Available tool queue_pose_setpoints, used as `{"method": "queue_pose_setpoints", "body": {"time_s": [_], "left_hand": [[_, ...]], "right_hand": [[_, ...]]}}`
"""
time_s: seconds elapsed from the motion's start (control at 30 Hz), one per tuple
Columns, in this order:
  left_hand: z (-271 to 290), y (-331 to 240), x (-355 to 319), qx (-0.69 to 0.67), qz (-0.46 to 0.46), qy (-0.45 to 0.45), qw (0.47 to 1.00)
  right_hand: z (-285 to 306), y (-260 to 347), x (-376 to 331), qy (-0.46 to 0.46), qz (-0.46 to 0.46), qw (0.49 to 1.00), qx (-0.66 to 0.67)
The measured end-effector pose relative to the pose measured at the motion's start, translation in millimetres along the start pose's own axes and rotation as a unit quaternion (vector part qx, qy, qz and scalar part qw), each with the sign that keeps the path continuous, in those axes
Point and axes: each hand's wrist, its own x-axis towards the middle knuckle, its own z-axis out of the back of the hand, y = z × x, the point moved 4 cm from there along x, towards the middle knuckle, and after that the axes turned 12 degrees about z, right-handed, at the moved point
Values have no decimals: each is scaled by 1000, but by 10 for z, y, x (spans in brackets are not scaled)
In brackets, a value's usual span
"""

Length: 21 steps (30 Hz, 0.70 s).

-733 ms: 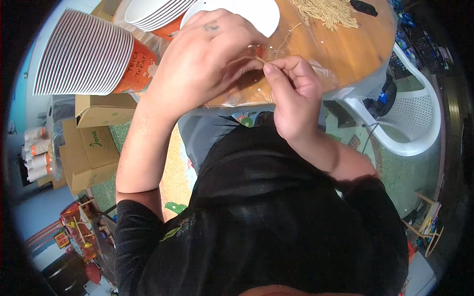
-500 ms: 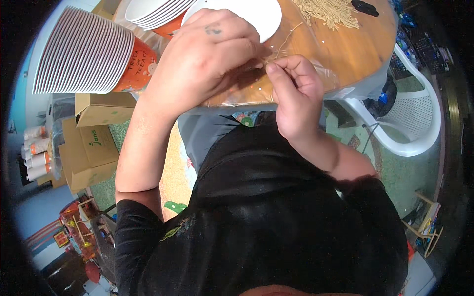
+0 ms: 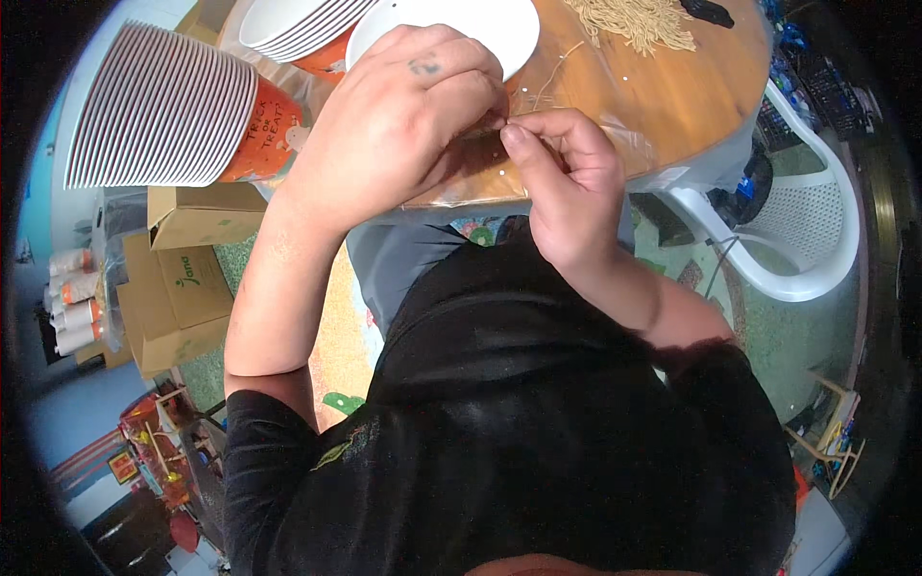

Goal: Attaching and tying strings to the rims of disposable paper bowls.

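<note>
Left hand point(image 3: 403, 115) and right hand point(image 3: 567, 182) fingertips pinched together on a thin straw-coloured strand point(image 3: 552, 82), barely visible. Risk: strand likely snaps or slips if pulled unevenly. Clear plastic sheet point(image 3: 624, 125) under it could snag.

Bright, even light falls from above; the white plate point(image 3: 451, 24) and the wooden tabletop point(image 3: 624, 86) are well lit. Clear plastic sheet point(image 3: 634, 144) on the tabletop shows faint glare. The black shirt point(image 3: 538, 422) carries a dull sheen. Hands point(image 3: 499, 144) are sharp. Strong fisheye bending curves the stacked bowls point(image 3: 154, 110) and chair point(image 3: 797, 230); a black vignette rings the frame.
</note>
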Motion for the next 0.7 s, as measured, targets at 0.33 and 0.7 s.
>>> {"method": "queue_pose_setpoints", "body": {"time_s": [0.33,0.7], "left_hand": [[-23,343,237,-222,314,194,903],[-243,539,131,-258,298,270,878]], "right_hand": [[53,-353,51,-76,-2,997,-3],[69,-363,75,-69,-47,996,-9]]}}
